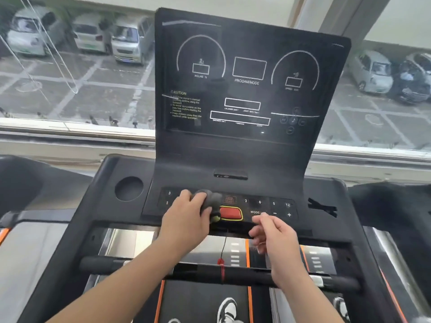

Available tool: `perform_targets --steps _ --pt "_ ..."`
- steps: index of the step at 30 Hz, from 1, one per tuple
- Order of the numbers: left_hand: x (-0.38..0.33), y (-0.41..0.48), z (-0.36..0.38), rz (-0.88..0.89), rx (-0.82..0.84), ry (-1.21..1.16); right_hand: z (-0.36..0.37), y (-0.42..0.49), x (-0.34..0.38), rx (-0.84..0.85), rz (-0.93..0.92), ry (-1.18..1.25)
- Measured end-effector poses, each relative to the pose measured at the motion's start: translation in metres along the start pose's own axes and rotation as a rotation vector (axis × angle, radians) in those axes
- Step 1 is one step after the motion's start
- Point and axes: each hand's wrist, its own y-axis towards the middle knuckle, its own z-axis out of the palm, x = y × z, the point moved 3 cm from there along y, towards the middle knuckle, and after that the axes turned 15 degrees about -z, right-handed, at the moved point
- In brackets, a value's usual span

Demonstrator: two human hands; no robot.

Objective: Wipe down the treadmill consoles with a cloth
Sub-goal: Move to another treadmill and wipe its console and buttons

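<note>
A black treadmill console (251, 89) stands upright in front of me, its dark display panel printed with white dials and boxes. Below it runs a button strip (268, 203) with numbers, MODE and plus and minus keys. My left hand (186, 213) presses a bunched dark grey cloth (211, 200) onto the left half of that strip, just left of the red stop button (230, 213). My right hand (272, 231) hovers at the console's front edge below the MODE key, fingers loosely curled, holding nothing.
A round cup holder (129, 188) sits left of the buttons. A black safety cord with a red clip (221, 264) hangs to the front handlebar (210, 273). Neighbouring treadmills flank both sides. A window (70, 66) behind looks onto parked cars.
</note>
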Motion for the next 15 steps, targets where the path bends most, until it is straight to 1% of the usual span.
perform_targets --steps 3,6,10,13,15 --pt "-0.052 0.003 0.011 0.120 0.035 0.029 -0.026 -0.001 0.005 -0.028 -0.011 0.012" --pt "-0.114 0.008 0.038 0.210 0.079 0.101 -0.053 0.009 0.009 -0.032 0.001 0.004" --pt "-0.172 0.009 0.094 0.183 0.182 0.223 -0.099 0.021 0.006 -0.029 0.010 -0.047" --pt "-0.196 -0.004 0.131 0.135 0.163 0.259 -0.134 0.020 -0.004 -0.042 0.022 -0.061" --pt "-0.210 -0.019 0.147 0.159 0.174 0.236 -0.155 0.018 -0.015 -0.084 0.046 -0.053"
